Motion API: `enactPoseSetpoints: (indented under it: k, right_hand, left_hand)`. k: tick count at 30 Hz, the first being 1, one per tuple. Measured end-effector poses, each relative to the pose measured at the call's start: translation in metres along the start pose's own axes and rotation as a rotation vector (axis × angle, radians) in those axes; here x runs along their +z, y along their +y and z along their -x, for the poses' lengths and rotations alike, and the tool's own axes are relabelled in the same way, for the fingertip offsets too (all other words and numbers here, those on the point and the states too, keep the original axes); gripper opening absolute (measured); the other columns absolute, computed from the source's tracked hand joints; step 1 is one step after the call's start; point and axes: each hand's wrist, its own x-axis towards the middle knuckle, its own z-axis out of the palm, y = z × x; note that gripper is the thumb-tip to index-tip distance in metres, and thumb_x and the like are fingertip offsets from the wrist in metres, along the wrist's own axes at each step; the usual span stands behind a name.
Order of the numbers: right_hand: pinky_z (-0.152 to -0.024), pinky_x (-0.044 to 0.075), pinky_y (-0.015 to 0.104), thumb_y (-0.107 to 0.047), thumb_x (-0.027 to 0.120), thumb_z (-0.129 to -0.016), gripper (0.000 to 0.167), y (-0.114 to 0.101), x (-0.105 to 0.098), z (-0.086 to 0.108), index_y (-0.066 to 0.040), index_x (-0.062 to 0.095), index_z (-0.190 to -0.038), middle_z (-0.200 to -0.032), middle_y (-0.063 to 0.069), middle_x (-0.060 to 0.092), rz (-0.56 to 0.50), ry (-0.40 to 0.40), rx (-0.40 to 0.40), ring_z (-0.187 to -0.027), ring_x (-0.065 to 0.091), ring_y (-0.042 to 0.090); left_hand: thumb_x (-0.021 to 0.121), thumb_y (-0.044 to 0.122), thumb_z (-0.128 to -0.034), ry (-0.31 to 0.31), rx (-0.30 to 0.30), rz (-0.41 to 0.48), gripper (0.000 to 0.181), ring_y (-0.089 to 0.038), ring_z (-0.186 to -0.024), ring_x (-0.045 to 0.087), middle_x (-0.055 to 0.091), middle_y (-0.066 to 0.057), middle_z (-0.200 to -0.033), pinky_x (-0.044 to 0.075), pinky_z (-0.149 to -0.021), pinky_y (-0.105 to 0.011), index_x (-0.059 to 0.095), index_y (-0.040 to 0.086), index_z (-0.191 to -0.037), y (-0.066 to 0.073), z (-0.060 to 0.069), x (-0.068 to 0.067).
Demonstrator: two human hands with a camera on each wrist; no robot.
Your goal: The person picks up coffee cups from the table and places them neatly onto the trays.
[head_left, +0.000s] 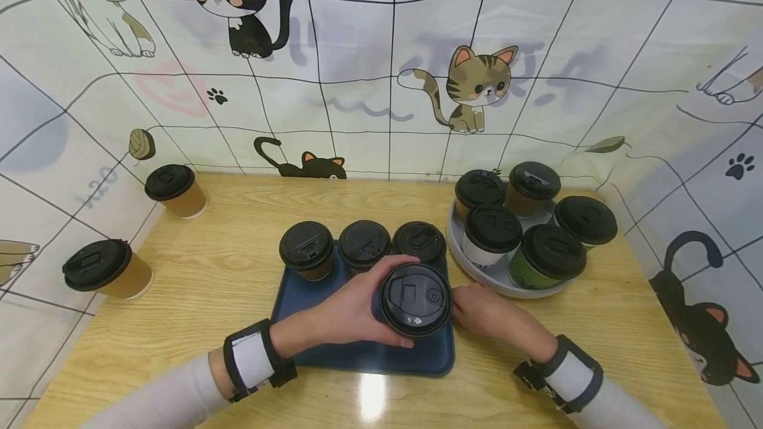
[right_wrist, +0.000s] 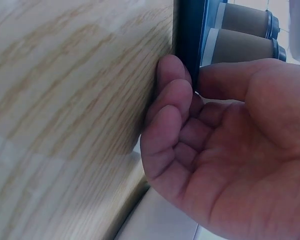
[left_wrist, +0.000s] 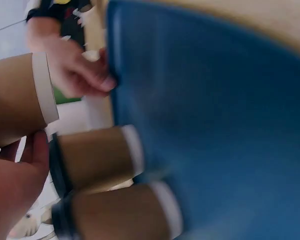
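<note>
My left hand [head_left: 352, 306] grips a brown paper coffee cup [left_wrist: 15, 97] with a black lid, held up above the dark blue tray [head_left: 420, 357]. In the head view its lid [head_left: 416, 300] hides most of the cup. At the tray's right edge, my right hand [head_left: 485, 311] pinches the rim; the right wrist view shows the thumb on top and curled fingers [right_wrist: 162, 132] low against the tabletop. Three lidded cups stand in a row along the tray's far side: a left cup [head_left: 306, 250], a middle cup [head_left: 364, 243] and a right cup [head_left: 419, 240].
A round grey tray [head_left: 477, 273] on the right bears several lidded cups, among them a green cup [head_left: 527, 271] and a white cup [head_left: 479, 253]. Two brown cups stand at the left, one near [head_left: 128, 277] and one farther back [head_left: 185, 200]. A cat-print backdrop [head_left: 357, 98] encloses the wooden table [head_left: 220, 270].
</note>
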Motion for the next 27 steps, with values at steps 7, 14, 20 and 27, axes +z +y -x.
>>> enactPoseSetpoints:
  k: [7,14,20,27]
  right_hand:
    - [-0.058,0.045,0.034,-0.013,0.064,-0.100,0.024,0.010,0.011,-0.001,-0.018,0.058,-0.078,-0.068,-0.009,0.052,0.040,0.008,0.014,-0.062,0.050,0.009]
    - [-0.058,0.044,0.034,-0.014,0.060,-0.104,0.026,-0.004,-0.003,0.003,-0.017,0.058,-0.078,-0.068,-0.007,0.051,-0.005,-0.006,0.017,-0.062,0.050,0.011]
    - [-0.058,0.043,0.034,-0.015,0.059,-0.104,0.026,-0.007,-0.006,0.004,-0.018,0.058,-0.077,-0.067,-0.007,0.050,-0.012,-0.012,0.039,-0.061,0.049,0.010]
    - [-0.059,0.044,0.035,-0.016,0.055,-0.106,0.029,-0.004,-0.002,0.001,-0.016,0.060,-0.077,-0.065,-0.006,0.050,0.001,-0.018,0.044,-0.061,0.050,0.011]
  left_hand:
    - [0.098,0.021,-0.0706,-0.019,-0.100,-0.095,0.106,-0.009,-0.132,0.053,0.055,0.009,-0.144,0.040,-0.113,-0.041,0.036,0.019,-0.156,-0.019,0.001,0.018]
    - [0.098,0.025,-0.0710,-0.023,-0.108,-0.185,0.106,-0.013,-0.131,0.054,0.056,0.001,-0.144,0.043,-0.111,-0.040,0.035,0.014,-0.155,-0.028,0.000,0.026]
    - [0.098,0.025,-0.0715,-0.043,-0.141,-0.204,0.106,-0.011,-0.131,0.053,0.056,0.002,-0.143,0.042,-0.111,-0.039,0.034,0.015,-0.156,-0.031,-0.001,0.029]
    - [0.098,0.026,-0.0711,-0.049,-0.165,-0.217,0.106,-0.011,-0.132,0.052,0.056,0.003,-0.143,0.042,-0.112,-0.040,0.034,0.016,-0.155,-0.034,0.000,0.033]
